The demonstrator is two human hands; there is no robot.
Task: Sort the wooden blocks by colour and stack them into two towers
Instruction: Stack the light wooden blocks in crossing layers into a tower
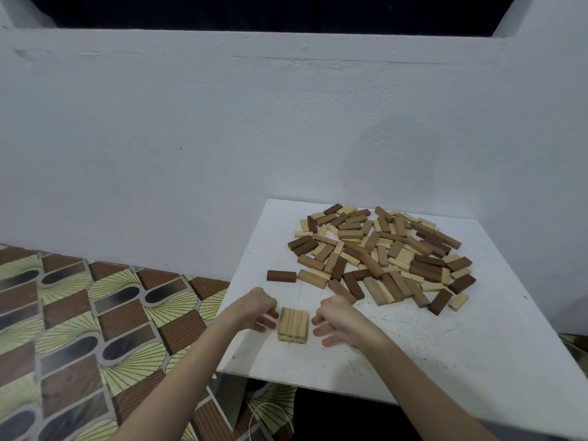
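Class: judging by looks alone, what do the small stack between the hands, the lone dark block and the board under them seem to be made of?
Small stack: pale bare wood, probably pine; grain lines show.
Lone dark block: wood, reddish-brown, stained or naturally dark; matt.
Board: white, rough and speckled; perhaps painted, material unclear.

A low white table (413, 361) with a rough, speckled top stands against a pale painted wall (191, 122). The floor (63, 329) has tiles with brown, cream and dark grey patterns. Above the wall it is dark.

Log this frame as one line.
stage: light tower begun | left hand, right hand: flanking pale wooden block stack | mixed block pile: unsorted
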